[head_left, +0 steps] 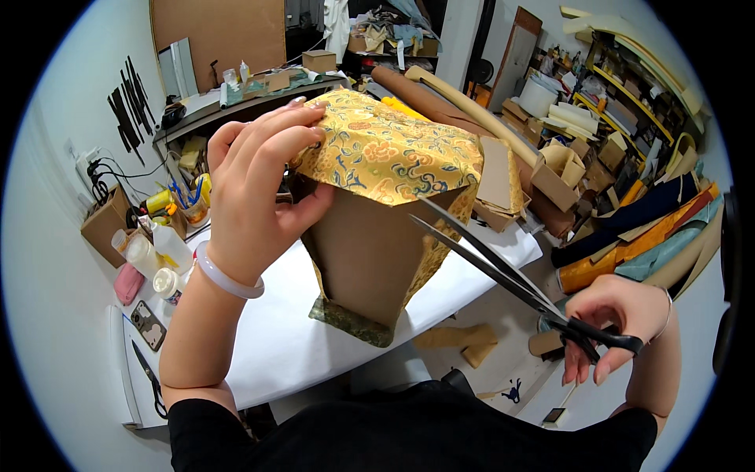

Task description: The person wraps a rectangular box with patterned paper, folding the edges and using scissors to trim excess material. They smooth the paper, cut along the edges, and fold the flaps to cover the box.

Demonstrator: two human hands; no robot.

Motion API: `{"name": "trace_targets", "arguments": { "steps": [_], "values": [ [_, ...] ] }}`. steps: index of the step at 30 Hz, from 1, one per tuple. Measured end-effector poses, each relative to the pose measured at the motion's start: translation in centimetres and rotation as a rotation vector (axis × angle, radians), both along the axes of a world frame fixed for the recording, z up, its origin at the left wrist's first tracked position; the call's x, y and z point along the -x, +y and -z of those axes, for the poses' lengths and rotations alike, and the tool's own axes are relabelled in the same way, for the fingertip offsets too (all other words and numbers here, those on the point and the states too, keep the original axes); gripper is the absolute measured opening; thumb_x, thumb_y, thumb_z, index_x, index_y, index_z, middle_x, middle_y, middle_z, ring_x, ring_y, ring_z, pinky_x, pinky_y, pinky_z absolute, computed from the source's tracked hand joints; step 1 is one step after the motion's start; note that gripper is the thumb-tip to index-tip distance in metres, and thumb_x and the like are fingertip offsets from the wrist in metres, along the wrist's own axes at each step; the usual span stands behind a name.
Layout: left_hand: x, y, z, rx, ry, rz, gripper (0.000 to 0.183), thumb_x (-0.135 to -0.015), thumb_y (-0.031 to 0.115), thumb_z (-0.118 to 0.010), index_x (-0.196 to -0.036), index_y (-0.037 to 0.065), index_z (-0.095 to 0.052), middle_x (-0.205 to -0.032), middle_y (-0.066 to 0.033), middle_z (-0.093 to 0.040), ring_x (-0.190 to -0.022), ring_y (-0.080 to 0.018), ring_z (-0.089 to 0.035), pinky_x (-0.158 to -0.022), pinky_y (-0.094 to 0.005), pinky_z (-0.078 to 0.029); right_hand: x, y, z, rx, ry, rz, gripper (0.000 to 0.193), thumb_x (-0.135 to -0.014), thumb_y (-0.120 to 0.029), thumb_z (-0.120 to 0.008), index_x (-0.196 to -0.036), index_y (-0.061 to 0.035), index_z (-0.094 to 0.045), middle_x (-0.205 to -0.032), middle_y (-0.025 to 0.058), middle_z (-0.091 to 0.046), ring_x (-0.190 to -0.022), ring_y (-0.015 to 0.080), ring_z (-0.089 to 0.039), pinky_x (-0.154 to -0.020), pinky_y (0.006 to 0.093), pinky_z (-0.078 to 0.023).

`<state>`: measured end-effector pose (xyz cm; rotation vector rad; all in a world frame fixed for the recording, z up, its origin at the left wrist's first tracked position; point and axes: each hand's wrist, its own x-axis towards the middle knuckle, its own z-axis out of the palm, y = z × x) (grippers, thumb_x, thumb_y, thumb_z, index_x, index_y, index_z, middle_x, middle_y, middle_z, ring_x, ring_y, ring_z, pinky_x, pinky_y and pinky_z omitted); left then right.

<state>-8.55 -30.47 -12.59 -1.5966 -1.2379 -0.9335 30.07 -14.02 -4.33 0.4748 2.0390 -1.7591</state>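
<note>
My left hand [255,181] pinches the upper left edge of a gold brocade fabric [385,145] with a floral pattern. The fabric wraps around a brown board box [366,252], which is tilted up above the white table. A dark green piece [350,322] lies along its lower end. Black-handled scissors [511,275] are in my right hand [621,311], with fingers through the handles. Their blades stand apart, the tips at the fabric's lower right edge; whether they touch it I cannot tell.
A white-covered table [275,334] lies below. On its left are a second pair of scissors [147,374], a phone [148,324] and a white jar [167,283]. Behind stand long fabric rolls [472,110]; cardboard boxes [558,173] and more rolls crowd the right.
</note>
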Motion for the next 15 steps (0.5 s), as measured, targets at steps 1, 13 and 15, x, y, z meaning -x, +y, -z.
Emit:
{"name": "trace_targets", "arguments": {
  "steps": [1,13,15],
  "values": [
    [0.0,0.0,0.1,-0.008,-0.003,0.001,0.047,-0.072,0.010,-0.080,-0.114,0.010,-0.059,-0.124,-0.0071,-0.070,-0.117,-0.0258,-0.066,-0.099,-0.0386,-0.040,0.7,0.1,-0.4,-0.046,-0.011,-0.014,0.033,-0.080,-0.011,-0.087,-0.094,0.0031,-0.060,-0.093,0.0154,-0.076,-0.085,0.0182,-0.075,-0.075,0.0273,-0.061],
    [-1.3,0.1,0.5,0.006,0.043,0.141,0.038,-0.076,0.006,-0.074,-0.110,0.013,-0.057,-0.128,-0.0110,-0.069,-0.122,-0.0323,-0.065,-0.119,-0.0521,-0.026,4.1,0.6,-1.4,-0.125,0.013,-0.085,0.034,-0.080,-0.012,-0.087,-0.090,0.0022,-0.059,-0.091,0.0152,-0.076,-0.086,0.0200,-0.076,-0.076,0.0279,-0.062],
    [-1.1,0.0,0.9,-0.012,0.020,0.160,0.039,-0.076,0.006,-0.075,-0.110,0.013,-0.057,-0.130,-0.0127,-0.068,-0.123,-0.0333,-0.065,-0.119,-0.0521,-0.025,4.8,0.7,-1.4,-0.109,0.010,-0.080,0.034,-0.079,-0.012,-0.087,-0.090,0.0022,-0.058,-0.091,0.0155,-0.076,-0.086,0.0201,-0.076,-0.077,0.0280,-0.062]
  ]
}}
